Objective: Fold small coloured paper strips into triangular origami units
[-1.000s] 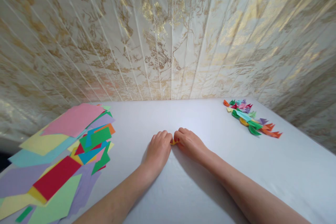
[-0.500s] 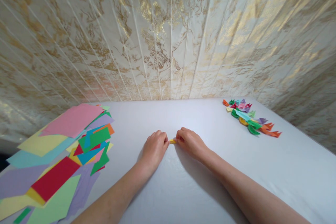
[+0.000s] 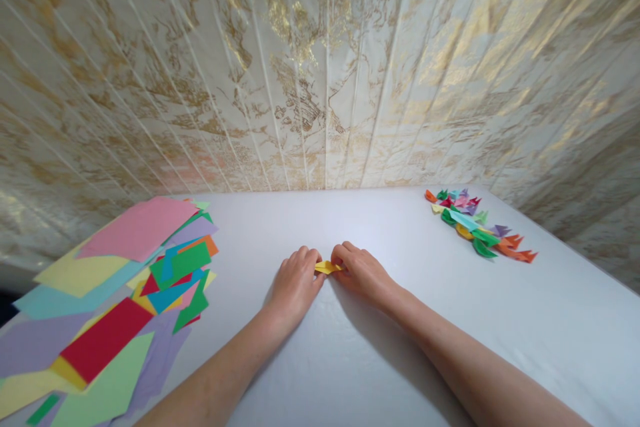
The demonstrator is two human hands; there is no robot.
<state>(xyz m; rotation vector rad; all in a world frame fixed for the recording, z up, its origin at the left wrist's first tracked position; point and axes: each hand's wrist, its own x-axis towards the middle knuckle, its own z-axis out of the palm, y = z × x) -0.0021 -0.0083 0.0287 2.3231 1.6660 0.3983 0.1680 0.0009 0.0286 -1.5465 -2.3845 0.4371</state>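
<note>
A small piece of folded yellow paper [image 3: 327, 267] is stretched between my two hands at the middle of the white table [image 3: 310, 353]. My left hand [image 3: 299, 278] pinches its left end between thumb and fingers. On the other side, my right hand [image 3: 361, 271] grips the right end the same way. Fingertips cover both ends of the paper, so only its middle part shows, with a crease running along it.
Sheets and cut pieces of coloured paper [image 3: 107, 340] overlap along the left side. Several small folded paper shapes [image 3: 484, 240] in orange, green, purple and other colours lie at the far right. A gold-patterned curtain [image 3: 300, 80] hangs behind the table.
More of the yellow paper shows between my hands now, and it looks wider and more opened out. The fingers have shifted slightly; both hands stay in nearly the same place.
</note>
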